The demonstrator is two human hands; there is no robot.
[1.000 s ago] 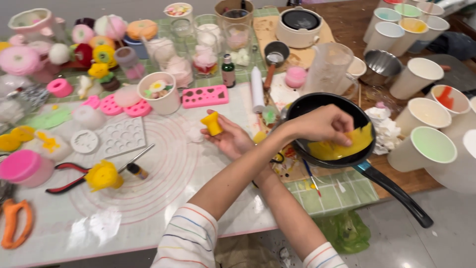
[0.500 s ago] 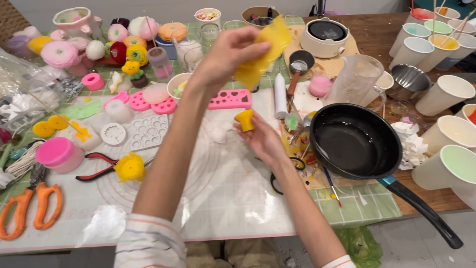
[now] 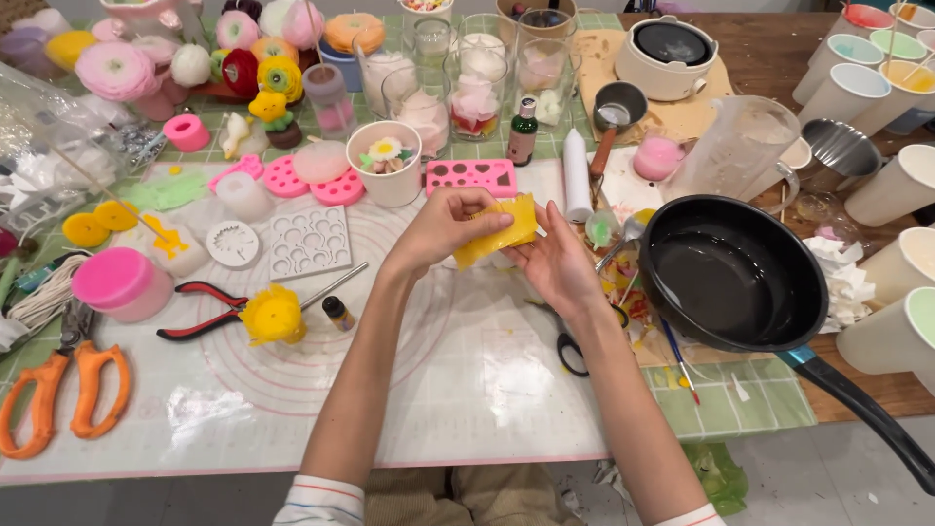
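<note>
Yellow wax sheet (image 3: pixel 497 232), soft and slightly folded, held between both hands above the translucent silicone mat (image 3: pixel 390 360) on the table (image 3: pixel 760 409). Left hand (image 3: pixel 443 229): fingers curled over the sheet's upper edge, thumb beneath, pinching it closed. Right hand (image 3: pixel 555 263): palm open and upturned, supporting the sheet's right end with the fingertips. Just right of the hands: empty black frying pan (image 3: pixel 730 273), its handle pointing to the lower right. Behind the hands: pink silicone mould (image 3: pixel 471 176) and a white cup (image 3: pixel 385 163) holding a wax flower. To the left on the mat: yellow wax flower (image 3: pixel 272 315), red-handled pliers (image 3: pixel 200 310), orange-handled scissors (image 3: pixel 58 394).
</note>
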